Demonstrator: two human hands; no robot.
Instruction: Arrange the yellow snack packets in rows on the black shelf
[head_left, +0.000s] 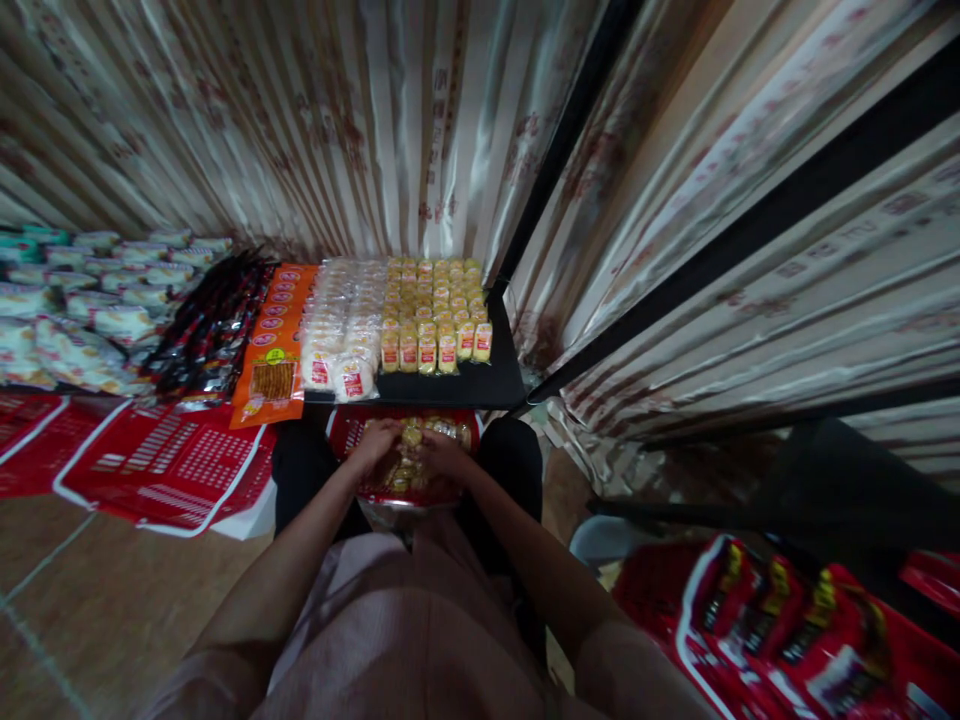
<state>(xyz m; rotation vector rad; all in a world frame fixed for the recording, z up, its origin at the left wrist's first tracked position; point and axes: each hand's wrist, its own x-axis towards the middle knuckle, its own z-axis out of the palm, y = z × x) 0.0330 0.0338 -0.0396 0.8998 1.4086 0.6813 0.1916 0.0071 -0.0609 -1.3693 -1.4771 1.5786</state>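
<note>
A red package [343,428] with a see-through middle rests on my lap, and small yellow wrapped snacks [409,475] show in it. My left hand [377,443] is at its left side, fingers bent inward and closed. My right hand [444,453] comes in from the right with its fingers curled towards the left one. Between the two hands shows a yellow snack packet [412,434]. What the fingertips grip is too dim and small to make out.
A black table [495,385] ahead bears rows of yellow packets [427,347], white packets [354,378], an orange pouch [274,340], dark packets [214,330] and white-green packets [90,345]. Red bags [172,460] hang at left. More red bags [795,630] lie right. Curtains [300,120] and black bars surround.
</note>
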